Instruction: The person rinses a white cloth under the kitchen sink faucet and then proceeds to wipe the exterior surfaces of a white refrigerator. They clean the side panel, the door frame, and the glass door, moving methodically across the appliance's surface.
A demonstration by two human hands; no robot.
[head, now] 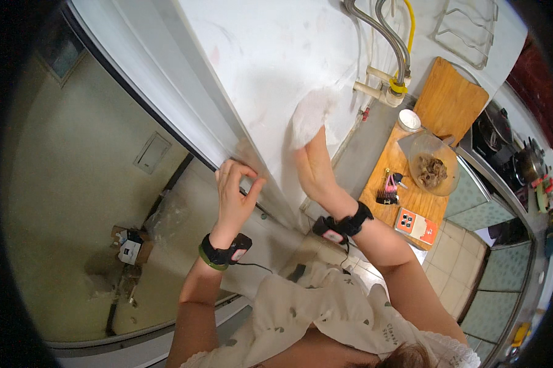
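My right hand point(314, 170) presses a thin white cloth or paper wipe point(311, 115) against the white wall point(258, 60). The wipe covers most of my fingers. At the edge of the white door frame point(203, 87), my left hand point(235, 188) has its fingers curled over the border, the thumb on the near face. A black strap with a small device circles each wrist, and a green bangle point(212, 260) sits below the left one.
Right of me, a wooden-topped surface point(373, 184) bears a bowl of brown food point(433, 170), a white bowl point(409, 120), hair clips point(388, 193) and an orange-and-white phone-like item point(416, 225). Metal hoses and pipes point(387, 92) run along the wall. A cutting board point(451, 99) leans behind.
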